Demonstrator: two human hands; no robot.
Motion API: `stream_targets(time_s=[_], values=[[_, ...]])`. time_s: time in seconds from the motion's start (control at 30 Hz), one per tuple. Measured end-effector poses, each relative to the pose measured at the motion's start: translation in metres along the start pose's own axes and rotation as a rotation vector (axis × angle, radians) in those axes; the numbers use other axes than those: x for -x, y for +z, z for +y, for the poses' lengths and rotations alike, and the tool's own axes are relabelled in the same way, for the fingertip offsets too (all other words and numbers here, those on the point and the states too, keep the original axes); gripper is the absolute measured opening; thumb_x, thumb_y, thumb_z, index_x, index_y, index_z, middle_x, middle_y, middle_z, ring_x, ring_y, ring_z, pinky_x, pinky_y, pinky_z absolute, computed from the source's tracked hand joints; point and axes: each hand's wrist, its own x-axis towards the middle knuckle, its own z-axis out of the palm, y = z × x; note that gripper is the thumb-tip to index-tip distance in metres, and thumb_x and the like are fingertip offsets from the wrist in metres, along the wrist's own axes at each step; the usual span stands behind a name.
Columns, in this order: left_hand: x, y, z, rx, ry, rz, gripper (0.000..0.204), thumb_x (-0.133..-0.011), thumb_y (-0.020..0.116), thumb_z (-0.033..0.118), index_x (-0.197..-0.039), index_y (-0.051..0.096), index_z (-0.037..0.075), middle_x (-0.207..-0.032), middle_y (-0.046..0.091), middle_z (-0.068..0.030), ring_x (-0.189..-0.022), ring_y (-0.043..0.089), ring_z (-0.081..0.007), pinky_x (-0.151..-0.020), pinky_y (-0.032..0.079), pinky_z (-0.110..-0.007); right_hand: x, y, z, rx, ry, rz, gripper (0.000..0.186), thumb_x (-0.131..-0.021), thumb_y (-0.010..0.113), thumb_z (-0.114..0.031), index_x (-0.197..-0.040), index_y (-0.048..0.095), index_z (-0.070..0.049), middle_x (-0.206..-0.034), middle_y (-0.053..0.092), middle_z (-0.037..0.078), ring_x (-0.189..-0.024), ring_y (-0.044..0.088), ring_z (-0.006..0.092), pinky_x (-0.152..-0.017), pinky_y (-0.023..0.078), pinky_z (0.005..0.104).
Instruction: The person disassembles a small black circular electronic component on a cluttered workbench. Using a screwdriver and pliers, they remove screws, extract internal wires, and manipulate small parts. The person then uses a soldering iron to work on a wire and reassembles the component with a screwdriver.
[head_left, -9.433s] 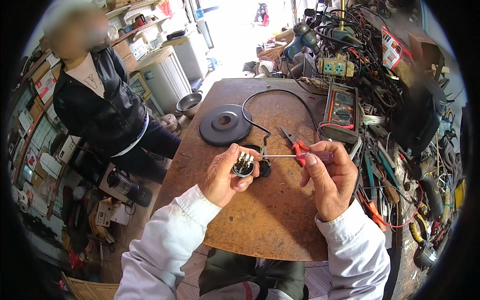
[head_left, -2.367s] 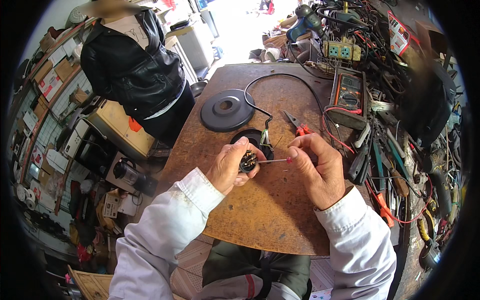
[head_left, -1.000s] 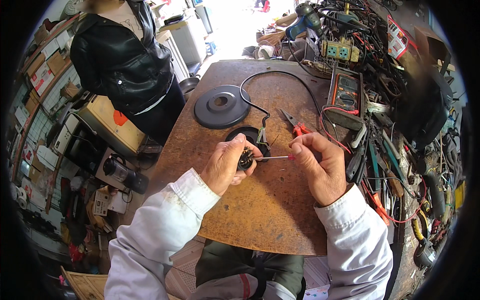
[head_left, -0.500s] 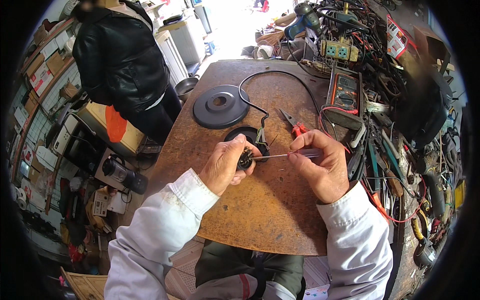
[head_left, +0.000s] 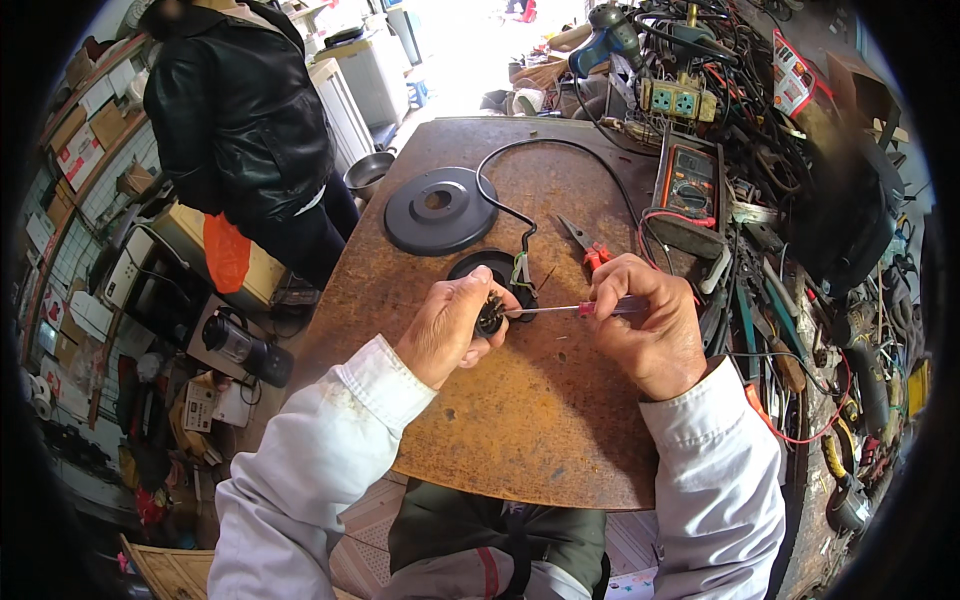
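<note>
My left hand (head_left: 452,322) is closed around a small round black part (head_left: 490,318) with metal contacts on its face, partly hidden by my fingers. My right hand (head_left: 650,325) grips a screwdriver (head_left: 560,309) by its reddish, see-through handle, and the thin shaft points left with its tip at the part. Just beyond my left hand lies a dark round base (head_left: 478,265), and bare wire ends (head_left: 521,270) from a black cable (head_left: 520,217) stand beside it. Red-handled pliers (head_left: 590,250) lie with jaws open past my right hand.
A dark round cover (head_left: 440,212) with a central hole lies on the wooden table (head_left: 500,430). At right are a multimeter (head_left: 692,185), a socket block (head_left: 672,102) and a heap of tools and cables. A person in a black jacket (head_left: 240,110) stands at far left, beside an orange bag (head_left: 226,253).
My right hand has shifted its grip on the screwdriver, its fingers more curled and the handle turned. My left hand stays nearly in place with the black part. The standing person has moved slightly.
</note>
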Motion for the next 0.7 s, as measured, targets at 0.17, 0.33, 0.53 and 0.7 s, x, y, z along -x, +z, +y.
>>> stream_targets(time_s=[0.17, 0.33, 0.53, 0.7], values=[[0.001, -0.002, 0.000, -0.053, -0.001, 0.059, 0.056, -0.107, 0.035, 0.048, -0.098, 0.062, 0.000, -0.067, 0.057, -0.0058, -0.044, 0.038, -0.0054, -0.040, 0.029, -0.020, -0.001, -0.005, 0.000, -0.007, 0.066, -0.038, 0.017, -0.070, 0.060, 0.013, -0.077, 0.059, -0.003, -0.082, 0.058, 0.001, -0.078, 0.055, 0.0092, -0.072, 0.046, 0.0237], [0.002, -0.004, 0.003, -0.040, 0.014, 0.065, 0.056, -0.107, 0.034, 0.048, -0.097, 0.062, 0.000, -0.067, 0.057, -0.0055, -0.044, 0.038, -0.0054, -0.040, 0.029, -0.020, 0.002, -0.006, 0.001, 0.102, 0.180, -0.116, 0.015, -0.071, 0.061, 0.012, -0.076, 0.058, -0.003, -0.072, 0.057, -0.002, -0.069, 0.053, 0.0051, -0.062, 0.044, 0.0227], [0.001, -0.005, 0.003, 0.038, 0.018, 0.006, 0.053, -0.107, 0.037, 0.046, -0.099, 0.063, 0.000, -0.070, 0.059, -0.0064, -0.045, 0.038, -0.0048, -0.041, 0.030, -0.020, 0.003, -0.013, 0.011, 0.273, 0.176, -0.175, 0.015, -0.066, 0.068, 0.007, -0.076, 0.059, 0.000, -0.071, 0.059, 0.005, -0.065, 0.058, 0.0134, -0.060, 0.046, 0.0275], [0.003, -0.004, 0.003, 0.086, 0.046, -0.065, 0.048, -0.107, 0.036, 0.044, -0.104, 0.060, 0.002, -0.072, 0.061, -0.0077, -0.045, 0.038, -0.0049, -0.041, 0.030, -0.019, 0.004, -0.016, 0.009, 0.554, 0.134, -0.273, 0.014, -0.066, 0.070, 0.000, -0.076, 0.062, -0.003, -0.076, 0.064, 0.013, -0.074, 0.064, 0.0304, -0.066, 0.050, 0.0382]])
